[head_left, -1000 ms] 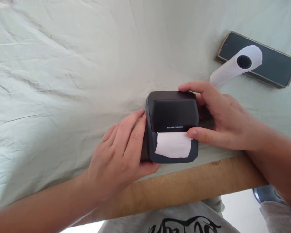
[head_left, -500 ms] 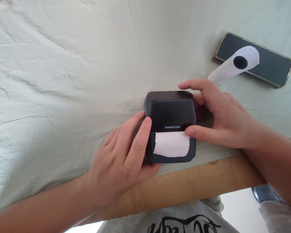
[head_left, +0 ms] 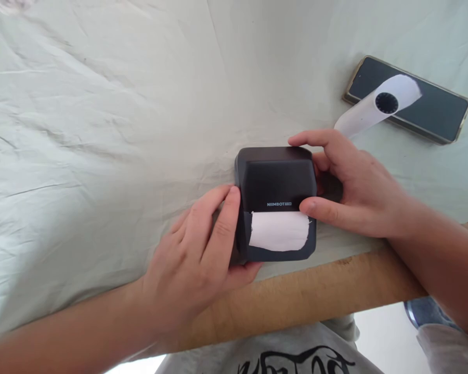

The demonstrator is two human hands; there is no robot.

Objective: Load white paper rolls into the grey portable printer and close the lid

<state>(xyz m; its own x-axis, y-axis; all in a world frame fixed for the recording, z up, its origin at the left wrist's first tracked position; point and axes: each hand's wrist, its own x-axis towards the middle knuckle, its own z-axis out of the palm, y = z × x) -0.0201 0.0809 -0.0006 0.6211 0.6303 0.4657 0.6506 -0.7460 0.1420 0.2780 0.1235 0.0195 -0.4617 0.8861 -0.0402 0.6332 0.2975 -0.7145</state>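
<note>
Here the left hand and right hand, half-curled, clasp the black printer between them, near the desk's wooden edge, white paper roll beyond, partly blocking the phone

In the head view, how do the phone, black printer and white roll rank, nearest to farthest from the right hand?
1. Black printer: touching the right hand, to its left.
2. White roll: just beyond the hand.
3. Phone: partly behind the roll, upper right.
</note>
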